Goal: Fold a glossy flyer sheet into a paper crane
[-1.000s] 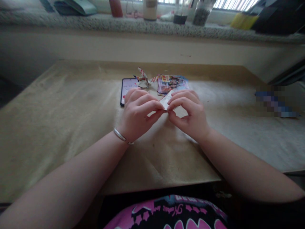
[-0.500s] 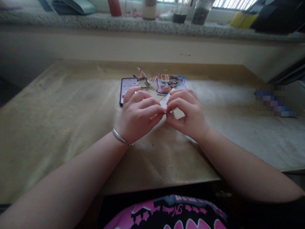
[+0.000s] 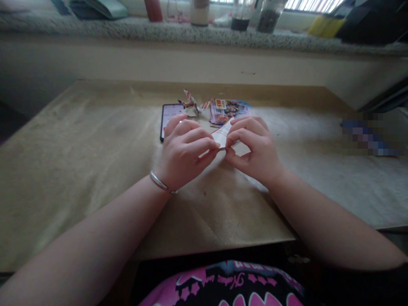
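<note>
Between my two hands is a small sheet of white paper [image 3: 222,134] with faint print and a red edge. My left hand [image 3: 189,151], with a silver bangle at its wrist, pinches the paper's near edge between thumb and forefinger. The same edge is pinched by my right hand [image 3: 251,146], a short way to the right. Much of the sheet is hidden behind my fingers. Just beyond my left hand lies a phone [image 3: 167,121] with its screen lit, partly covered by the hand.
Crumpled wrappers [image 3: 193,106] lie behind my hands, beside a colourful printed packet [image 3: 231,109]. A blurred blue strip [image 3: 366,138] rests at the table's right. Beyond the table [image 3: 95,170], a speckled sill [image 3: 143,29] carries several jars and a red container [image 3: 153,10].
My right hand has shifted slightly to the right, so the fingertips are farther apart. More of the white paper and its near edge shows between them.
</note>
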`<move>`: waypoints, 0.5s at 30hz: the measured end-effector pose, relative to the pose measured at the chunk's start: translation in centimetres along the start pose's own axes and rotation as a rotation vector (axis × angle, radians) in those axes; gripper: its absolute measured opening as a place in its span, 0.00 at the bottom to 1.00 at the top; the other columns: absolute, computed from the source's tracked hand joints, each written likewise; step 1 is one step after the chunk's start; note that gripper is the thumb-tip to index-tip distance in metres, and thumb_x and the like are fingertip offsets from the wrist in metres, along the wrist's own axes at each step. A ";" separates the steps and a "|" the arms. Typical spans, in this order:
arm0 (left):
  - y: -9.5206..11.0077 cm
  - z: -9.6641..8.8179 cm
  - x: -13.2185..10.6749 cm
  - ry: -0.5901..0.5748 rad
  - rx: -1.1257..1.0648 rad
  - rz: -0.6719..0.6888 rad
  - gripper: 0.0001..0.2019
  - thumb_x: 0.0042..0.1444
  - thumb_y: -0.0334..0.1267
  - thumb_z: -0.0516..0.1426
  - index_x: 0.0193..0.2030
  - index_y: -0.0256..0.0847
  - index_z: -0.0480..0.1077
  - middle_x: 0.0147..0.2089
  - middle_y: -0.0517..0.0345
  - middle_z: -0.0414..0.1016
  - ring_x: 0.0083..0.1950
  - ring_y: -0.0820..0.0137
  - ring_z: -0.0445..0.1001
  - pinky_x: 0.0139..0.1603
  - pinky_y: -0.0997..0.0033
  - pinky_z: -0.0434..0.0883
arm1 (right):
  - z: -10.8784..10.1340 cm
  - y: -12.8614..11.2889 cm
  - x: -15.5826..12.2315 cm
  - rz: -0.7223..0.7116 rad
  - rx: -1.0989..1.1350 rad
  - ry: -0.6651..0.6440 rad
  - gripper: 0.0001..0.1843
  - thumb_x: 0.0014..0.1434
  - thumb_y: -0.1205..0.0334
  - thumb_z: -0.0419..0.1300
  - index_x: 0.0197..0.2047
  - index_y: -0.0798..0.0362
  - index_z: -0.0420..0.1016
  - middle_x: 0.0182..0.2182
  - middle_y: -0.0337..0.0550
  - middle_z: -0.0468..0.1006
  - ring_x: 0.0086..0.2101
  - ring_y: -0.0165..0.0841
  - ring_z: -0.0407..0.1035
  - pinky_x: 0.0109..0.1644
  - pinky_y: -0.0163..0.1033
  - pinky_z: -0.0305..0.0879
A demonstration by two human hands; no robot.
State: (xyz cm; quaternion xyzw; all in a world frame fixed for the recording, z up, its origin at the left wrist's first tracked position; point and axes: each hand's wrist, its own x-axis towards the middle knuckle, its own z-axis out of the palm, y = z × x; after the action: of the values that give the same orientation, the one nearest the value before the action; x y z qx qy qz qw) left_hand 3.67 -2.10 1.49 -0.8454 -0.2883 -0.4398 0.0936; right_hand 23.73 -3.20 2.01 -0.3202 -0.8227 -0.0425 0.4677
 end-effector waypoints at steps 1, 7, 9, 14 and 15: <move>0.0 0.0 0.0 0.000 -0.005 0.000 0.05 0.58 0.40 0.60 0.30 0.50 0.73 0.31 0.67 0.76 0.40 0.68 0.72 0.62 0.51 0.61 | 0.0 0.0 0.0 -0.009 -0.005 0.003 0.09 0.48 0.70 0.59 0.30 0.46 0.67 0.32 0.39 0.73 0.43 0.39 0.70 0.51 0.51 0.67; -0.1 0.0 -0.1 0.028 0.007 0.025 0.05 0.58 0.40 0.60 0.30 0.49 0.72 0.32 0.68 0.77 0.40 0.69 0.71 0.61 0.53 0.61 | -0.2 0.3 0.1 -0.039 -0.041 0.011 0.09 0.47 0.70 0.59 0.30 0.45 0.68 0.33 0.38 0.74 0.44 0.41 0.70 0.51 0.52 0.66; -0.1 0.0 -0.1 0.020 0.018 0.016 0.05 0.58 0.40 0.60 0.30 0.49 0.72 0.32 0.68 0.76 0.39 0.69 0.71 0.61 0.53 0.61 | -0.3 0.4 0.1 -0.041 -0.041 0.015 0.09 0.47 0.70 0.60 0.29 0.45 0.68 0.32 0.38 0.74 0.44 0.41 0.70 0.51 0.53 0.66; -0.1 0.0 -0.2 0.036 0.012 0.010 0.05 0.57 0.38 0.61 0.30 0.49 0.72 0.32 0.68 0.77 0.39 0.70 0.71 0.62 0.53 0.61 | -0.4 0.6 0.1 -0.046 -0.051 0.023 0.09 0.47 0.71 0.60 0.30 0.46 0.69 0.32 0.39 0.74 0.44 0.41 0.70 0.50 0.51 0.66; -0.1 0.0 -0.2 0.040 0.005 0.012 0.05 0.57 0.38 0.60 0.30 0.49 0.72 0.32 0.68 0.76 0.40 0.70 0.71 0.62 0.54 0.61 | -0.4 0.7 0.1 -0.048 -0.055 0.022 0.09 0.47 0.71 0.59 0.30 0.46 0.69 0.32 0.39 0.74 0.44 0.40 0.70 0.50 0.51 0.66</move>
State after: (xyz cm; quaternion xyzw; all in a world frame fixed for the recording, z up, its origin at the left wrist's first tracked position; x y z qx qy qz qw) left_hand 3.50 -2.11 1.35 -0.8380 -0.2825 -0.4552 0.1041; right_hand 24.41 -2.81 2.15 -0.3125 -0.8235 -0.0799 0.4667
